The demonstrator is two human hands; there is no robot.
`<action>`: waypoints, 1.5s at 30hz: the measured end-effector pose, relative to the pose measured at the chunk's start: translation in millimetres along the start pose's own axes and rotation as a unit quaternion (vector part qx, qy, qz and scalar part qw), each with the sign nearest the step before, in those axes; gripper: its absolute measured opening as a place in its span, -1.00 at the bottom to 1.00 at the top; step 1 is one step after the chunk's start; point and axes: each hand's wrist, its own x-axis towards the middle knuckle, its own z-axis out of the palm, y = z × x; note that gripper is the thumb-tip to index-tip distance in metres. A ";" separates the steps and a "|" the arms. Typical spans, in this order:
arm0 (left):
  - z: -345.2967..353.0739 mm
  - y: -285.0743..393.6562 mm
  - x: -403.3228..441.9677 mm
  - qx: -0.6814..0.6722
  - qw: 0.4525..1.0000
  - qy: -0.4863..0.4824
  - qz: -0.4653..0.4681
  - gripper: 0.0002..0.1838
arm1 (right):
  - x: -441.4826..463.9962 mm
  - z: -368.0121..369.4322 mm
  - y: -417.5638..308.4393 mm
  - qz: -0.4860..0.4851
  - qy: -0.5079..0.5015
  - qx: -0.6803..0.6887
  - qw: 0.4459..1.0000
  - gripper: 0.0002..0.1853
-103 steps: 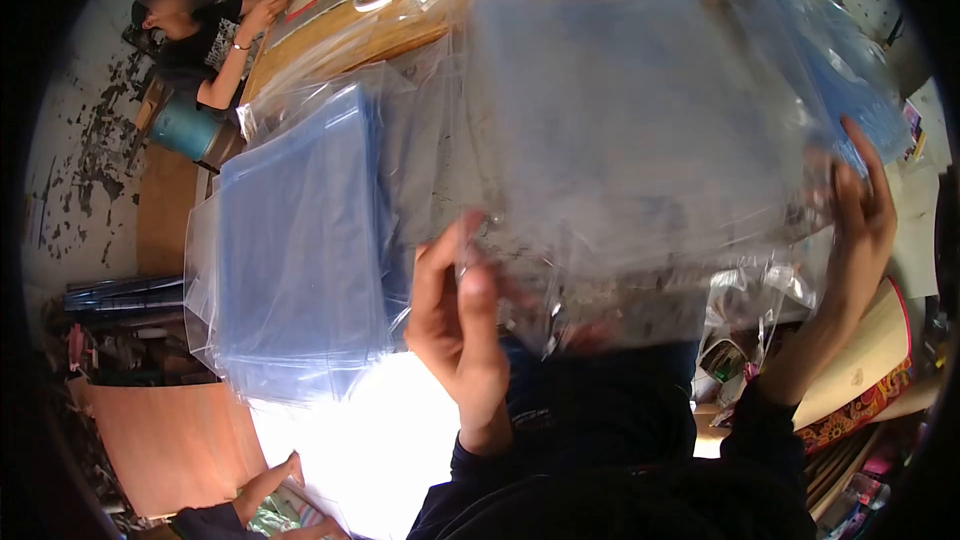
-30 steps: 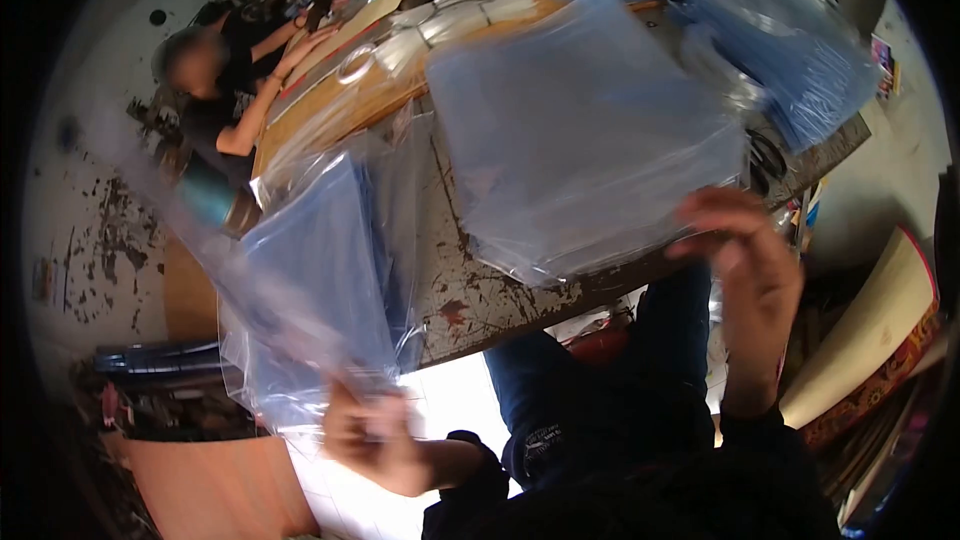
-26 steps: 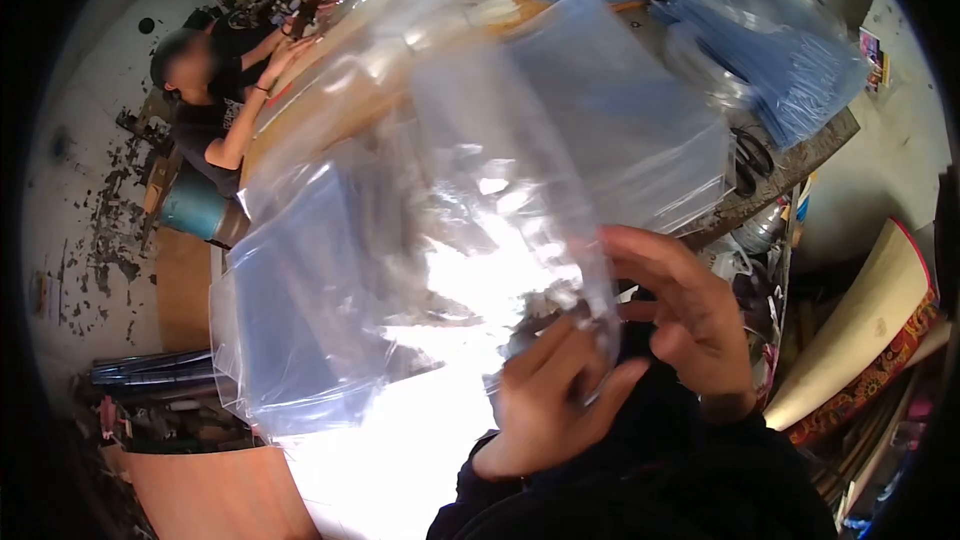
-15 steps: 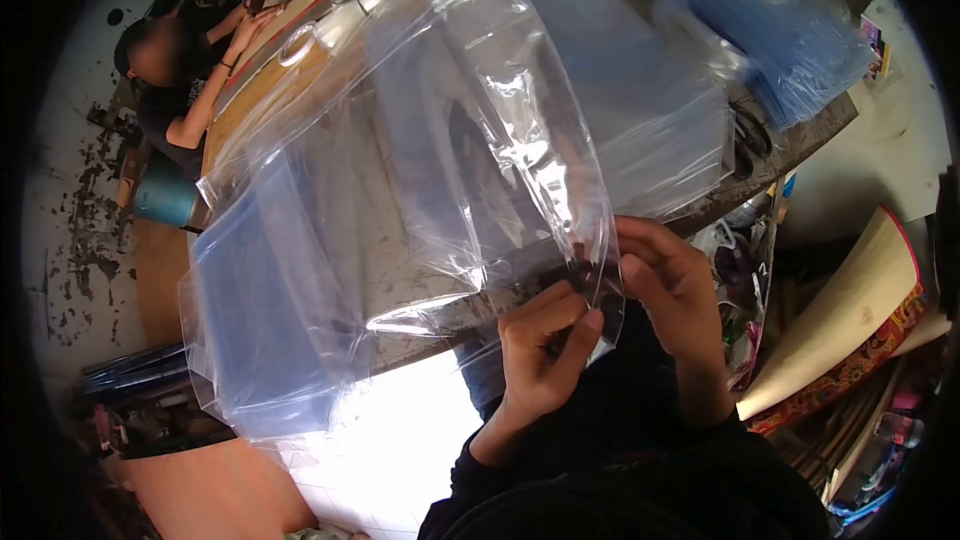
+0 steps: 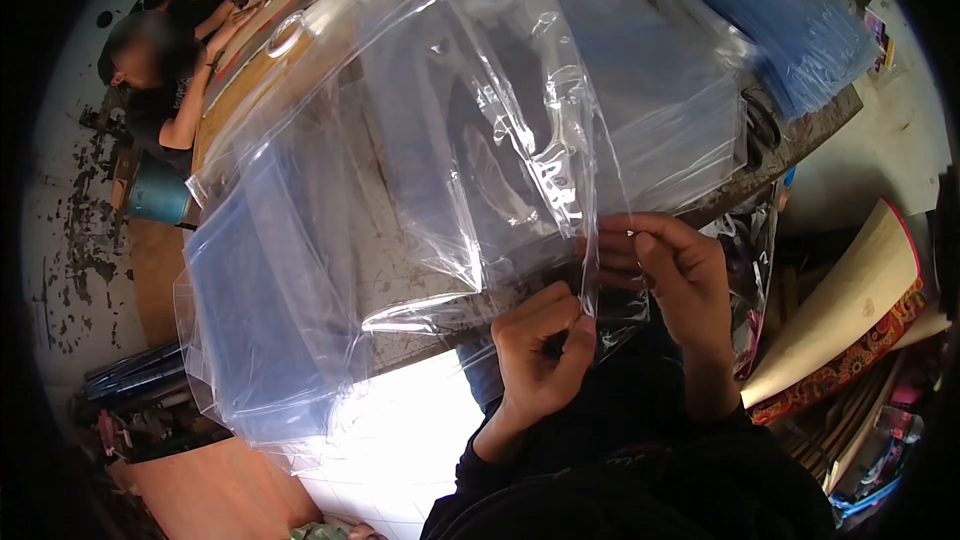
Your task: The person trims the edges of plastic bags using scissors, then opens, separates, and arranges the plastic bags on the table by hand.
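A large clear plastic sheet [image 5: 430, 160], shiny and creased, is spread across the worktable and hangs over its near edge. My left hand [image 5: 540, 350] is closed, pinching a folded edge of this sheet between thumb and index finger. Just to the right, my right hand [image 5: 685, 285] has its fingers stretched behind the clear film and its thumb in front, with a loose edge of the film between them. The film partly covers those fingertips. Both hands are close together at the table's near edge.
Bluish plastic sheets [image 5: 260, 290] lie at the left, with more stacked [image 5: 660, 110] behind my right hand. Scissors [image 5: 762, 130] rest near a crumpled blue plastic pile [image 5: 790, 30]. Another person [image 5: 160, 70] works at the far left. A rolled mat [image 5: 840, 310] stands at right.
The sheet's edge by my hands has parted into a fold and a separate loose layer. My right fingers have straightened and reached left behind the film. My left hand barely moved.
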 end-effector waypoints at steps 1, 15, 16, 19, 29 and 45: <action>-0.1 0.7 -0.4 0.000 1.000 0.001 0.000 -0.90 | 0.0 -0.1 0.5 0.000 -0.001 0.000 1.000 -0.72; 2.8 0.4 3.9 0.037 0.999 0.009 0.026 -0.88 | 0.2 -2.6 9.1 -0.028 0.007 0.010 1.000 -0.71; 2.7 0.4 4.1 0.037 0.999 0.010 0.026 -0.88 | 0.0 -2.3 8.9 -0.027 0.006 0.010 1.000 -0.71; 2.7 0.2 4.2 0.041 0.999 0.005 0.030 -0.86 | -0.9 1.1 4.4 -0.013 0.014 0.029 0.999 -0.73; 6.7 9.7 5.6 0.055 0.998 -0.003 -0.014 -0.80 | -7.5 4.9 6.2 -0.064 -0.005 -0.044 0.997 -0.81; 9.6 4.7 7.5 0.081 0.996 -0.038 -0.028 -0.58 | -4.1 6.5 7.4 -0.079 0.082 -0.096 0.989 -0.85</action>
